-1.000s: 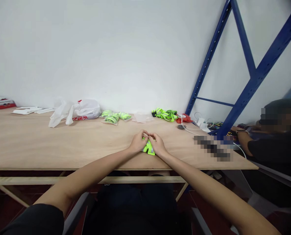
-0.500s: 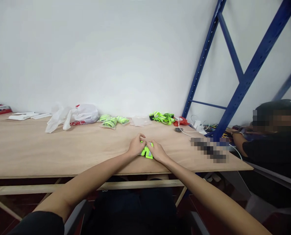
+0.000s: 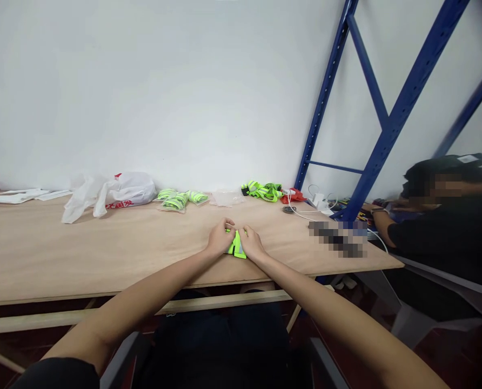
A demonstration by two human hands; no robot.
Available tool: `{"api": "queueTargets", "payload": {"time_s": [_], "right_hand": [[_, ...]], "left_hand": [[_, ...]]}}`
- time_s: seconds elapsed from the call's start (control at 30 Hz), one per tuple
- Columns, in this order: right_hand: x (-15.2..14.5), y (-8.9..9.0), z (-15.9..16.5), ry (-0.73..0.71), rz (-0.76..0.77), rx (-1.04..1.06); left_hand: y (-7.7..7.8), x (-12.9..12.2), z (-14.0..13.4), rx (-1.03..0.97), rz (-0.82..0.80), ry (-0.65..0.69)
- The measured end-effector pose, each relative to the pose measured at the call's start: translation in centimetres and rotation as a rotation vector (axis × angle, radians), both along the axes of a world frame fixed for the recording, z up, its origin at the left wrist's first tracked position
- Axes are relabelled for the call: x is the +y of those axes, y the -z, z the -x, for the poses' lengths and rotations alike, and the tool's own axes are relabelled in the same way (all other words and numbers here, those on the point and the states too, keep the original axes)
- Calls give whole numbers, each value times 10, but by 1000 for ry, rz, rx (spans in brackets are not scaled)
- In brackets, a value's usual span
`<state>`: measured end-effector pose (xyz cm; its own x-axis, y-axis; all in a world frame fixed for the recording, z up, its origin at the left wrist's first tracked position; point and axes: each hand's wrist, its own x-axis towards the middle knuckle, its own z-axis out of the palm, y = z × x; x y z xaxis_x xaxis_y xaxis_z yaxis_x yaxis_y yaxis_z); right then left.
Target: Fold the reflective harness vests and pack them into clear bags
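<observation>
Between my hands, close to the table's front edge, lies a folded neon-yellow reflective strap (image 3: 236,247) with grey bands and a small black part. My left hand (image 3: 220,236) grips its left side with curled fingers. On the other side my right hand (image 3: 250,242) pinches the strap's upper right edge. The fingers cover much of the top of the bundle. Farther back, several similar yellow bundles in clear bags (image 3: 176,201) lie together. A loose heap of yellow straps (image 3: 264,191) sits to their right, with flat clear plastic bags (image 3: 227,199) in between.
On the wooden table (image 3: 135,254), a white plastic bag (image 3: 131,189) and white sheets (image 3: 20,195) lie at the back left. A red bag (image 3: 293,195), cables and a blurred dark object (image 3: 336,239) are at right. Beyond the blue rack post (image 3: 381,143) sits another person (image 3: 439,216).
The view has shifted slightly, so the scene sits a little farther left. Both hands remain on the folded strap, the right fingers now nearer the left hand.
</observation>
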<state>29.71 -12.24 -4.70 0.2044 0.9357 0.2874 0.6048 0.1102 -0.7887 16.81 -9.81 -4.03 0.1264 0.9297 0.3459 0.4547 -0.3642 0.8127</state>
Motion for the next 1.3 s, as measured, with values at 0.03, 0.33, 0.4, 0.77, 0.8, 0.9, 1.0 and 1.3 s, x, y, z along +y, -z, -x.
{"api": "queueTargets", "payload": {"time_s": [0.03, 0.33, 0.4, 0.77, 0.8, 0.9, 1.0, 1.3], "right_hand": [[3, 2, 1, 9, -5, 36], [19, 18, 3, 37, -112, 360], [21, 20, 0, 14, -128, 395], [21, 12, -24, -246, 3, 343], [17, 7, -29, -286, 20, 334], [-1, -8, -48, -525, 81, 244], [-20, -21, -65, -720, 126, 22], [-26, -25, -61, -660, -164, -447]], "left_hand": [[0, 0, -1, -11, 6, -8], [0, -3, -9, -121, 18, -35], [1, -4, -9, -140, -13, -6], [-1, -4, -7, 159, -122, 145], [-2, -4, -7, 186, -112, 155], [-3, -4, -6, 209, -78, 170], [-3, -3, -6, 169, -60, 185], [0, 0, -4, 19, -2, 235]]}}
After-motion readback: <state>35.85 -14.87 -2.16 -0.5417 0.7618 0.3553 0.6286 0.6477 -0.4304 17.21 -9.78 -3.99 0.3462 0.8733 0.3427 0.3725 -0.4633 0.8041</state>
